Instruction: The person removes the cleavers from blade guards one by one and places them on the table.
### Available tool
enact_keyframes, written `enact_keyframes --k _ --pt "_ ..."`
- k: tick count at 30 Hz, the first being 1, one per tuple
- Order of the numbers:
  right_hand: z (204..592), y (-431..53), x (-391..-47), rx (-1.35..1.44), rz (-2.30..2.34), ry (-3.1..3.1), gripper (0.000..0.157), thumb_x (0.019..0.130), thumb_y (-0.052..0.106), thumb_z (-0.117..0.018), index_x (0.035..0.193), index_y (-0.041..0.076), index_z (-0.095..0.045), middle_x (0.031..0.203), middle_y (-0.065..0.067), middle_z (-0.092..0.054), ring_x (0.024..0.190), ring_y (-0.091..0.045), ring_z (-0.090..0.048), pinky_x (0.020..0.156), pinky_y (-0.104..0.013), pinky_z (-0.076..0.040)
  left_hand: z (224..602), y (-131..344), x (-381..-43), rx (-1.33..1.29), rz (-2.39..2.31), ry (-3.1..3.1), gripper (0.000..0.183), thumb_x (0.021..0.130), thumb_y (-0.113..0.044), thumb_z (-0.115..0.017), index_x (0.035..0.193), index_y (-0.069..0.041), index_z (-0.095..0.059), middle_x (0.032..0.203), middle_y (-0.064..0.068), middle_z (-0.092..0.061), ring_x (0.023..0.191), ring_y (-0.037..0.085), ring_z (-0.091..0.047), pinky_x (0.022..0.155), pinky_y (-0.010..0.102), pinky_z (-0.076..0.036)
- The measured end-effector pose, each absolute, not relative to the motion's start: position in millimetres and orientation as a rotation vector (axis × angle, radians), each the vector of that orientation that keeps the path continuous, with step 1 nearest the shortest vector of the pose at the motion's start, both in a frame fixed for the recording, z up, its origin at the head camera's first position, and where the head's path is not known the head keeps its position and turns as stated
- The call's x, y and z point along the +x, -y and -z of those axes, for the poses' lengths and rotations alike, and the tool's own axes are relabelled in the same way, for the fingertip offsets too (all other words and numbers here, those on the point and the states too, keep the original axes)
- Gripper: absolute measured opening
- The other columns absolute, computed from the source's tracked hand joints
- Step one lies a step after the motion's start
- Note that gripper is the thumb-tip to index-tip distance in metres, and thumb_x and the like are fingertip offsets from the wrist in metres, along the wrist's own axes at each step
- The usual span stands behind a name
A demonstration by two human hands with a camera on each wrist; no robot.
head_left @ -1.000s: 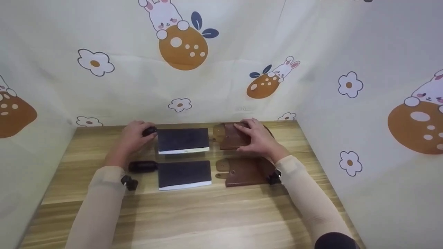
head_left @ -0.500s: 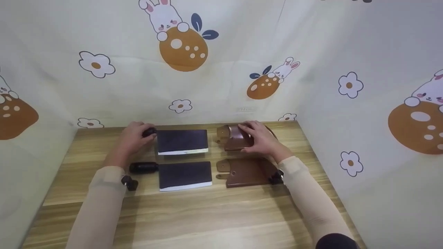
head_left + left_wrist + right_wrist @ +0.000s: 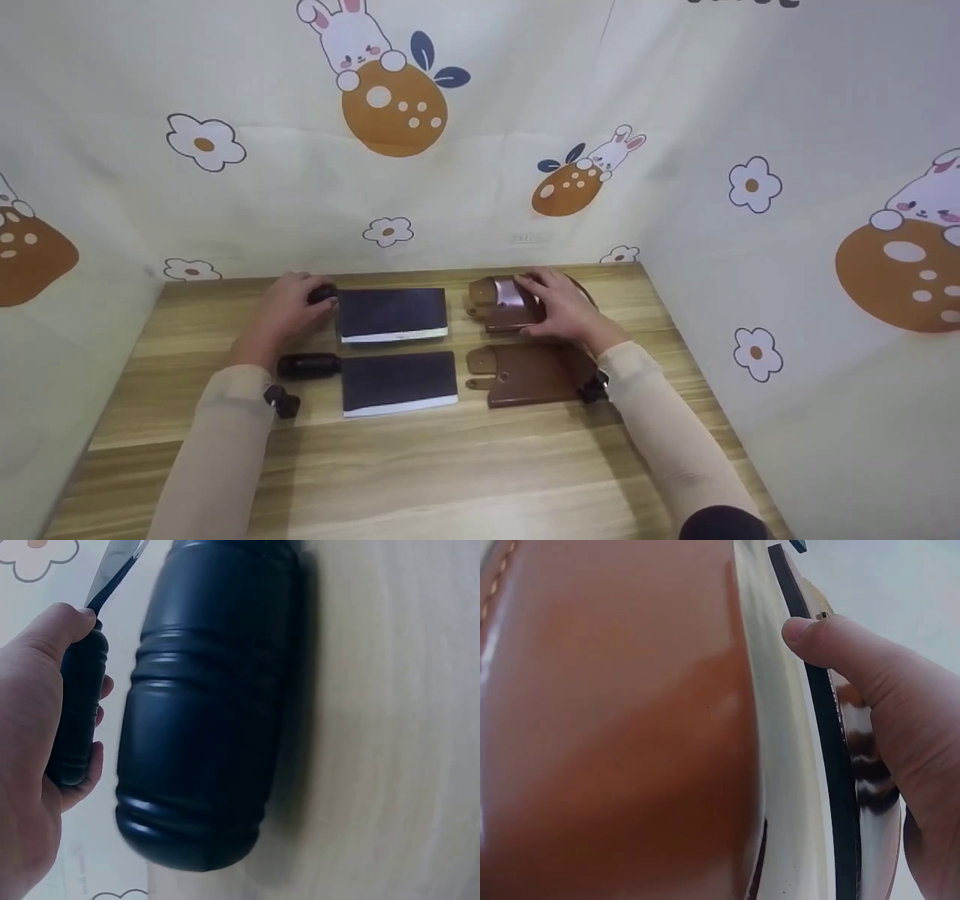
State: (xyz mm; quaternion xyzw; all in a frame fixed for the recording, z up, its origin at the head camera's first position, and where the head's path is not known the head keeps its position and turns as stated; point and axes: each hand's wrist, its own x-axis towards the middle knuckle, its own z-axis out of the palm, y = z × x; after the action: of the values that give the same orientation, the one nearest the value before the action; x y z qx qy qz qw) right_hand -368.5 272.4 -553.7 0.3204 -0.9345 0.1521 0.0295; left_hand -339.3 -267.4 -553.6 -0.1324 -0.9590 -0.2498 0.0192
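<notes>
My left hand [image 3: 289, 309] grips the black handle of the far cleaver [image 3: 392, 313], its dark blade pointing right and its pale edge facing me. In the left wrist view the thumb lies along that handle [image 3: 81, 705]. My right hand [image 3: 564, 306] holds the far brown leather knife sheath [image 3: 501, 306], which is tilted and catches the light. The thumb presses near its dark edge [image 3: 826, 720] in the right wrist view. A second cleaver [image 3: 399, 381] lies nearer me, and to its right lies a second sheath [image 3: 534, 375]. Neither is held.
Everything is on a wood-grain table [image 3: 420, 480]. A pale cloth [image 3: 285, 195] printed with rabbits and flowers closes off the back and both sides. The nearer cleaver's black handle [image 3: 202, 705] fills the middle of the left wrist view.
The far cleaver has come slightly towards me, closer to the second cleaver. The far sheath has tilted in my right hand, its upper face now shining, and its left end has shifted slightly right.
</notes>
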Motion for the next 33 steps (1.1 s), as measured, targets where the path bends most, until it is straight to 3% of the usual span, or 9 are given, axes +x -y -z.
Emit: enact_keyframes --k 7,17,33 --pt "565 -270 -371 0.994 -0.443 2.893 0.107 0.076 0.049 -0.095 0.167 0.016 -0.050 0.167 -0.020 -0.047 0.153 -0.042 -0.041 0.128 -0.058 -0.031 567 267 -339 -0.380 0.858 2.998 0.049 0.110 -0.033 -0.067 0.152 -0.008 -0.064 0.148 0.028 -0.057 0.137 0.048 -0.052 0.117 0.072 -0.040" --pt "566 -266 -376 1.026 -0.386 2.935 0.106 0.077 0.050 -0.095 0.167 0.015 -0.051 0.165 -0.020 -0.049 0.151 -0.041 -0.044 0.126 -0.057 -0.036 577 267 -347 -0.400 0.836 3.016 0.050 0.110 -0.034 -0.067 0.150 -0.004 -0.064 0.156 0.033 -0.052 0.146 0.054 -0.045 0.122 0.073 -0.031" --pt "571 -267 -380 1.000 -0.511 3.058 0.104 0.081 0.046 -0.094 0.169 0.015 -0.048 0.171 -0.018 -0.043 0.156 -0.043 -0.038 0.128 -0.061 -0.032 581 265 -349 -0.429 0.788 3.038 0.042 0.111 -0.027 -0.067 0.145 -0.003 -0.067 0.152 0.032 -0.055 0.143 0.055 -0.048 0.121 0.072 -0.034"
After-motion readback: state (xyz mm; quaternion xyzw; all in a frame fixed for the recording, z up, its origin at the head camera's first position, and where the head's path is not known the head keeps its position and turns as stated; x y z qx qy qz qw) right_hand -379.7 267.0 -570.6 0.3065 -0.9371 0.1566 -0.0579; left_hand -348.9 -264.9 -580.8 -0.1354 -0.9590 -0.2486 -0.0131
